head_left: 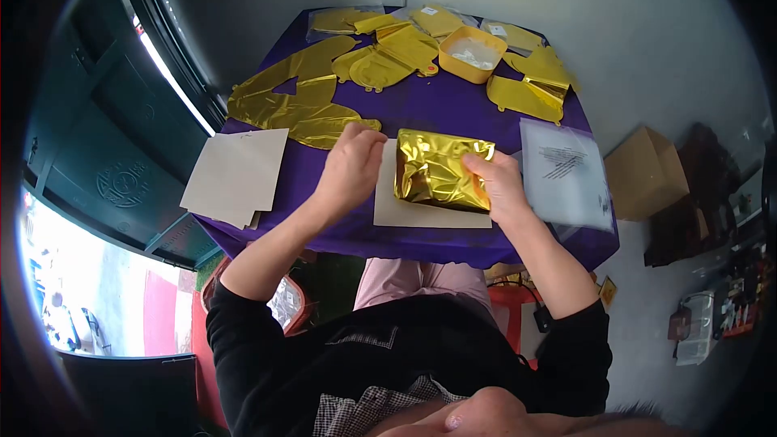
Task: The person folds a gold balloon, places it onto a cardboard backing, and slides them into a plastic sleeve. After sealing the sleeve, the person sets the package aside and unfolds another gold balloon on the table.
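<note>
My right hand (503, 184) grips the right side of a folded gold foil balloon (441, 168), its thumb pressed on top. The shiny packet lies over a beige card sheet (433, 214) at the table's front. Just left of it, my left hand (350, 163) is raised with its fingers curled together, apart from the packet. Whatever those fingers may hold is hidden. Beyond the left hand, a large flat gold foil balloon (312, 105) is spread on the purple tablecloth (441, 105).
Beige cards (236, 174) are stacked at the left. A stack of clear plastic bags (562, 166) lies at the right. Further back are a yellow tub (473, 55) with whitish contents and more gold foil balloons (392, 57). A cardboard box (646, 174) stands beyond the right edge.
</note>
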`<state>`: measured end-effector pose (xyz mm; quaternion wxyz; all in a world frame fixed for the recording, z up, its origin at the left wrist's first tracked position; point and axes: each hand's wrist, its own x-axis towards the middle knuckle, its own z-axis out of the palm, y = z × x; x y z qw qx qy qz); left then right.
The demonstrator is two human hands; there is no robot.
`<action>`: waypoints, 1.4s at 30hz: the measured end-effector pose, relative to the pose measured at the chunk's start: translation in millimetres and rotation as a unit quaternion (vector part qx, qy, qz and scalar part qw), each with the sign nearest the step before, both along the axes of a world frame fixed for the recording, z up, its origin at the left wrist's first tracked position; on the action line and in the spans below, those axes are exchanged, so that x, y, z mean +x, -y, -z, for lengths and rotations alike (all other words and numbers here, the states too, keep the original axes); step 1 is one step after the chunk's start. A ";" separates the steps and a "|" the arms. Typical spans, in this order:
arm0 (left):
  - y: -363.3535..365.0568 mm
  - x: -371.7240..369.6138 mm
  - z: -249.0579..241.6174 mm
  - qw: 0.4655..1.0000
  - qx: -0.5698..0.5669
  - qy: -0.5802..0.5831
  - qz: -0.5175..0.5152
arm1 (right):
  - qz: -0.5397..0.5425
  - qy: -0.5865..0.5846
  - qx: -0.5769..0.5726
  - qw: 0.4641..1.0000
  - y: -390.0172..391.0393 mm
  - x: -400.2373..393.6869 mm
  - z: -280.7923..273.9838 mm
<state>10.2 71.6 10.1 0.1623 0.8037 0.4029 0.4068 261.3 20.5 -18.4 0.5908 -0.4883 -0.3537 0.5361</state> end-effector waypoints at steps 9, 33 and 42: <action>4.6 31.1 19.0 0.930 0.164 -0.286 0.162 | 0.027 0.203 -0.059 0.977 -2.3 -20.1 5.7; 13.7 52.7 51.4 0.905 0.114 -0.388 0.134 | -0.055 0.660 0.263 0.702 18.4 31.5 -8.7; 14.1 52.2 46.6 0.904 0.102 -0.390 0.138 | -0.207 0.734 0.239 0.601 24.7 23.4 19.4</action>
